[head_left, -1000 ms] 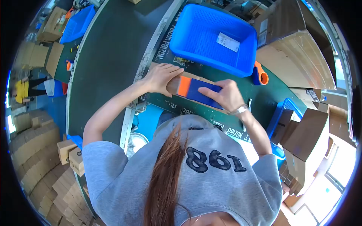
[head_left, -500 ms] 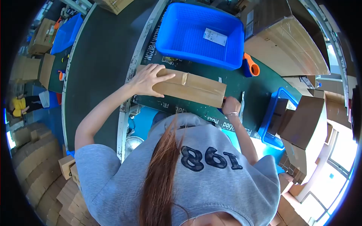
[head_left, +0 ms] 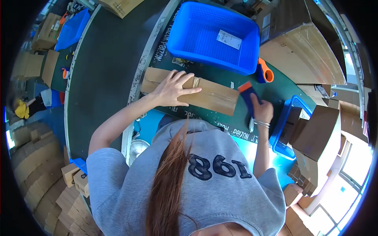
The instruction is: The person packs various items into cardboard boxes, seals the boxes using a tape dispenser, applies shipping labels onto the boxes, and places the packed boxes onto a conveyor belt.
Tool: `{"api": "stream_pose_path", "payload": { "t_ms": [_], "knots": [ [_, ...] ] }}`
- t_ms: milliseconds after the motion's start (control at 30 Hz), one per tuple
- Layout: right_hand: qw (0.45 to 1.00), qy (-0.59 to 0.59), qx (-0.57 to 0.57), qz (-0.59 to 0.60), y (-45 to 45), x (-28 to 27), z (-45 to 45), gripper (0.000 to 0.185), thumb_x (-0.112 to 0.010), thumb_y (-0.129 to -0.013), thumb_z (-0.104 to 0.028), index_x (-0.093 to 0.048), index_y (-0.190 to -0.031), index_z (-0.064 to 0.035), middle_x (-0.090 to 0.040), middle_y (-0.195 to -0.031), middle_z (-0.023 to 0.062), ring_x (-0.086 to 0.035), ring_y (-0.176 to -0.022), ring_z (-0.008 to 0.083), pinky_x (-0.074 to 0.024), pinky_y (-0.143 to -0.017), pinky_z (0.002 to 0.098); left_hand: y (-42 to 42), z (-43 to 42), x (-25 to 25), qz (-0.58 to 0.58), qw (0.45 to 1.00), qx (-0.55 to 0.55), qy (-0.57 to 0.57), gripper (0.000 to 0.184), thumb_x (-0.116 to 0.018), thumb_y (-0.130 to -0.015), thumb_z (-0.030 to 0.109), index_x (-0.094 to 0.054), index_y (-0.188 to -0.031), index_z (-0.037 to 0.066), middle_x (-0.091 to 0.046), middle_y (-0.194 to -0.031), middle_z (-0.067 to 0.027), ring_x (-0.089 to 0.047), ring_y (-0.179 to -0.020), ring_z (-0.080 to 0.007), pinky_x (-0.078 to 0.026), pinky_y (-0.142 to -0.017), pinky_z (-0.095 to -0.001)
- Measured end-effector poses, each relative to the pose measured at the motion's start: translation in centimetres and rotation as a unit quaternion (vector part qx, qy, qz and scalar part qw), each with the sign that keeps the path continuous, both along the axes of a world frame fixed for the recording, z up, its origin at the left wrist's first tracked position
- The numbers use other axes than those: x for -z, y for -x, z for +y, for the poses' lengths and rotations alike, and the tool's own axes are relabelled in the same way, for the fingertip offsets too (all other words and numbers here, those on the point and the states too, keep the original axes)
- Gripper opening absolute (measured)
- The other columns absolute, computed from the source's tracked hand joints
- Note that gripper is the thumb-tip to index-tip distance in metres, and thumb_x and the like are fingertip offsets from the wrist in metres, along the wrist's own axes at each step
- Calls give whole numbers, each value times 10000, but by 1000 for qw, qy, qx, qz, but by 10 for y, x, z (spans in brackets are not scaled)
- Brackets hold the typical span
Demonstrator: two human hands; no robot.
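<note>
A long, narrow cardboard box (head_left: 214,95) lies on the dark green work surface, with shiny tape along its top. My left hand (head_left: 173,89) rests on its left half, fingers spread over the cardboard. Just past the box's right end, my right hand (head_left: 263,111) is closed around a dark blue and orange tool (head_left: 248,96) that looks like a tape dispenser. Its orange end points up and left, close to the box's corner. A second blue and orange tape dispenser (head_left: 265,72) sits farther back, beside the large blue basket (head_left: 214,59).
A white label (head_left: 229,39) lies in the large basket. To the right stand a big carton (head_left: 307,55) and a smaller blue basket (head_left: 284,149) holding boxes. On the left runs a dark belt (head_left: 108,59). Beyond it are stacked cartons (head_left: 39,169) and a person in yellow (head_left: 22,109).
My right hand has moved from the box's right end up and to the right, bringing the blue and orange tool into view. My left hand has shifted rightward along the box.
</note>
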State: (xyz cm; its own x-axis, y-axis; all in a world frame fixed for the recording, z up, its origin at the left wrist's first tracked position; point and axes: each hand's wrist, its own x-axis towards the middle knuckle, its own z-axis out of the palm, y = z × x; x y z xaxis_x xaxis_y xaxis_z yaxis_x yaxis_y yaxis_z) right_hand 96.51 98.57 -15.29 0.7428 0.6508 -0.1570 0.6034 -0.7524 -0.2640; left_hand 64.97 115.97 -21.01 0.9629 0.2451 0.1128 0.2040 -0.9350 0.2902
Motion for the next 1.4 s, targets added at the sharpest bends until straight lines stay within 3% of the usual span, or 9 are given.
{"api": "stream_pose_path", "payload": {
  "t_ms": [233,333,500,600,733,933,1133,1267,1400],
  "knots": [
    [866,-278,-81,408,26,-15,23,478,-702,-805,-390,-614,-612,38,-527,-485,36,-408,-403,77,-340,-391,202,-17,-13,-38,-64,978,-111,164,622,-708,-767,304,-499,-1321,113,-446,-1318,-168,-450,-1174,-270,-332,-1013,-418],
    [813,-260,-152,498,51,-20,44,431,-702,-819,-365,-643,-653,29,-548,-509,35,-419,-402,70,-344,-390,192,-16,-29,-53,-206,735,-222,607,492,-663,-823,242,-549,-1244,16,-568,-1192,-157,-540,-1111,-226,-403,-982,-369],
    [813,-214,-212,499,66,-14,52,422,-704,-821,-365,-657,-679,30,-566,-533,42,-420,-417,81,-352,-406,200,1,-42,-85,-313,402,-235,828,395,-610,-851,129,-545,-1202,-41,-647,-1008,-158,-635,-964,-222,-491,-890,-327],
    [831,-180,-270,452,96,-35,54,421,-705,-819,-364,-660,-687,33,-571,-541,43,-423,-427,84,-355,-413,205,19,-51,-72,-303,363,-314,823,238,-573,-872,87,-632,-1054,-55,-671,-920,-140,-657,-822,-186,-527,-769,-267],
    [857,-101,-320,391,104,-65,57,424,-715,-805,-360,-662,-718,52,-576,-551,43,-428,-445,91,-359,-426,221,50,-31,-84,-232,672,-494,500,205,-635,-865,175,-683,-863,-24,-656,-723,-96,-612,-620,-129,-504,-593,-223],
    [957,187,-166,146,-39,-85,-8,545,-715,-738,-490,-699,-770,54,-651,-618,116,-577,-454,177,-481,-482,272,176,57,-3,-211,648,-587,437,249,-648,-864,233,-691,-911,-7,-654,-714,-47,-494,-569,-53,-380,-543,-162],
    [950,233,-204,-43,25,21,-11,613,-596,-787,-551,-669,-747,57,-645,-690,193,-614,-612,348,-490,-580,396,154,57,187,-146,782,-547,261,392,-587,-887,311,-643,-1065,-34,-664,-961,-164,-608,-836,-258,-482,-739,-313],
    [976,179,-118,-36,27,74,-26,572,-587,-810,-518,-669,-787,47,-657,-750,209,-627,-675,368,-493,-617,410,90,54,20,-224,780,-536,235,507,-593,-875,342,-538,-1205,-39,-615,-1123,-202,-596,-971,-344,-472,-836,-385],
    [996,67,-48,-13,4,136,-45,512,-590,-821,-473,-666,-851,32,-659,-798,210,-625,-721,365,-490,-653,419,-12,18,-56,-38,991,-76,104,946,-773,-647,497,-371,-1383,59,-394,-1392,-195,-412,-1240,-356,-307,-1021,-474]
  ]
}}
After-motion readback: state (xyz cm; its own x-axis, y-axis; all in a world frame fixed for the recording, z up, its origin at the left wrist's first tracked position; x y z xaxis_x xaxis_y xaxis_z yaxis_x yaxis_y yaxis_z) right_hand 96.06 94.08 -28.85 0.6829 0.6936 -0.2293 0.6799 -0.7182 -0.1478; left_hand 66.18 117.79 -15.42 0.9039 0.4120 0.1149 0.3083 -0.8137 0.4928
